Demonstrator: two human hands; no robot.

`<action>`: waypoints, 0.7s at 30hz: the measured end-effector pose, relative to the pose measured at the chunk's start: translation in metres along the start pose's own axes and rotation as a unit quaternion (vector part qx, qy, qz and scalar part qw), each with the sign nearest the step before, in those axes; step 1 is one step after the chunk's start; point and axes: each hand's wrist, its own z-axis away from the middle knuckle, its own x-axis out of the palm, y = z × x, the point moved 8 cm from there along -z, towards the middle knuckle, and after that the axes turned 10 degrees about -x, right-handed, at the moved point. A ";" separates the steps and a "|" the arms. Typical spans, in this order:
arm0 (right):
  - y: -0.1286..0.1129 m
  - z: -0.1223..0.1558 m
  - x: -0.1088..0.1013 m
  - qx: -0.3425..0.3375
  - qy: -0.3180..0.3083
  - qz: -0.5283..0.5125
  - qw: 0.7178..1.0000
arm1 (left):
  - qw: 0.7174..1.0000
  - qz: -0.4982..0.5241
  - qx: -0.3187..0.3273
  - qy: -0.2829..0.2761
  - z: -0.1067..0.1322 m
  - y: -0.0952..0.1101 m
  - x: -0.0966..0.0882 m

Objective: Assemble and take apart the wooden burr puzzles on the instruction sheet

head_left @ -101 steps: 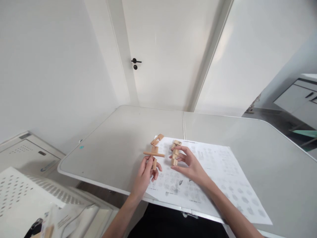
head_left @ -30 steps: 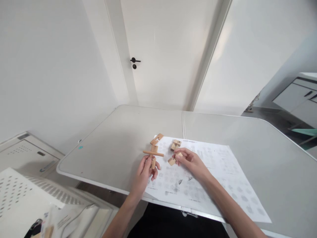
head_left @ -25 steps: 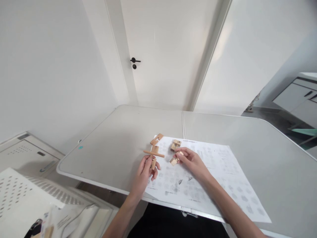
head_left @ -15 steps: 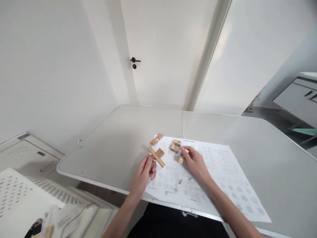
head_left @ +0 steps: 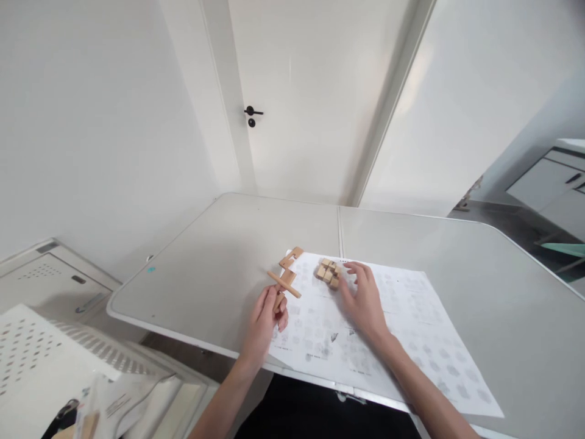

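Note:
My left hand is closed around wooden pieces near the paper's left edge. A small light wooden block shows between its fingers, and a long thin wooden stick sticks out above them. Just behind the stick, a flat wooden piece is partly covered; I cannot tell whether it is held. Farther back lies a notched flat wooden piece. My right hand has its fingers apart at the right side of a cluster of small wooden cubes. Its thumb is close to the cubes; contact is unclear.
A large printed white sheet lies under the cubes on the pale table. A white perforated container and packets are at the lower left. A door stands behind the table.
My right hand has let go of a small wooden piece, which now sits against the cube cluster, and its fingers have spread. The stick at my left hand has shifted slightly left and tilted flatter.

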 end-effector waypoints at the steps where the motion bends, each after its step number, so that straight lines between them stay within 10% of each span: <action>1: -0.009 -0.004 0.006 -0.039 -0.015 0.009 0.999 | 1.000 0.003 -0.001 0.002 0.000 0.000 -0.001; 11: -0.045 -0.071 0.119 -0.213 -0.237 0.119 0.940 | 0.999 0.029 -0.027 0.011 -0.001 -0.006 -0.006; 21: -0.005 -0.097 0.127 -0.176 -0.302 0.106 0.931 | 0.999 0.039 -0.038 -0.002 0.001 -0.005 -0.005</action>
